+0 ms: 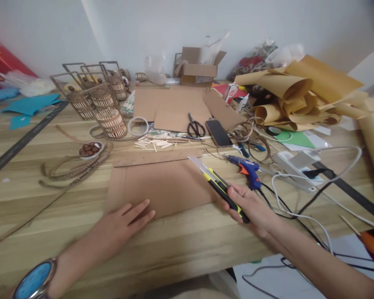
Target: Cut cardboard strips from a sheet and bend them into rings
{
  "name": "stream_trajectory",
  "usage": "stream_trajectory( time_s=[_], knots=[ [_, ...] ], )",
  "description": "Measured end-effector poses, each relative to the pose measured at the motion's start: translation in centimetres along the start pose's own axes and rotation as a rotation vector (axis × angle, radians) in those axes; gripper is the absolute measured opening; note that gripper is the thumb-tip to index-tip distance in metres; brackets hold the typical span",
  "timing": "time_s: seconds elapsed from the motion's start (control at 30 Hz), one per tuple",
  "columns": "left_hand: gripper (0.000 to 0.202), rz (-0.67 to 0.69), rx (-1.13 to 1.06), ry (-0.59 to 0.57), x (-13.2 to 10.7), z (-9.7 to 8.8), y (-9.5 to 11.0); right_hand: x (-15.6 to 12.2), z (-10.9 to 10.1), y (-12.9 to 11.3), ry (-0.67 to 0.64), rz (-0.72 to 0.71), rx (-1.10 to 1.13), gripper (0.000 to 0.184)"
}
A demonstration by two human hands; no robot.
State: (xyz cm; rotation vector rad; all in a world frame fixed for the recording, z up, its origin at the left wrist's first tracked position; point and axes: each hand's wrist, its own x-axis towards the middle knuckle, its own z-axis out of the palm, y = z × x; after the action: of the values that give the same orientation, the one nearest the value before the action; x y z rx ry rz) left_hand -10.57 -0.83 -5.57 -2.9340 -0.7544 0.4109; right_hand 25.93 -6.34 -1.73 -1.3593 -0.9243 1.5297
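Note:
My right hand (251,205) is closed around a yellow and black utility knife (218,185). Its blade is extended and points up-left over the right edge of a flat brown cardboard sheet (162,187) on the wooden table (180,241). My left hand (127,220) lies flat with fingers stretched out, pressing on the sheet's near left corner. A watch with a blue face (34,280) sits on the left wrist. A narrow cardboard strip (156,158) lies along the sheet's far edge.
A blue glue gun (246,168) and tangled cables (299,199) lie right of the knife. Further back are scissors (195,126), a phone (218,133), craft sticks (156,143), cardboard lanterns (107,114), a bowl of nuts (90,149), rolled brown paper (299,95) and an open box (195,68).

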Motion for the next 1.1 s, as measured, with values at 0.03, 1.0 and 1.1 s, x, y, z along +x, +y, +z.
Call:
stream_trajectory(
  time_s=[0.03, 1.0, 1.1],
  knots=[
    [0.09, 0.008, 0.011, 0.018, -0.1, 0.1, -0.1, -0.2, -0.4, -0.1, 0.037, 0.018, -0.009, 0.056],
    [0.077, 0.368, -0.211, 0.201, 11.1, -3.0, -0.6, -5.2, -8.3, 2.4, 0.187, -0.406, -1.113, 0.036],
    [0.075, 0.373, -0.221, 0.164, 10.7, -2.9, -0.6, -5.3, -8.3, 2.2, 0.123, -0.403, -1.131, 0.037]
  ],
)
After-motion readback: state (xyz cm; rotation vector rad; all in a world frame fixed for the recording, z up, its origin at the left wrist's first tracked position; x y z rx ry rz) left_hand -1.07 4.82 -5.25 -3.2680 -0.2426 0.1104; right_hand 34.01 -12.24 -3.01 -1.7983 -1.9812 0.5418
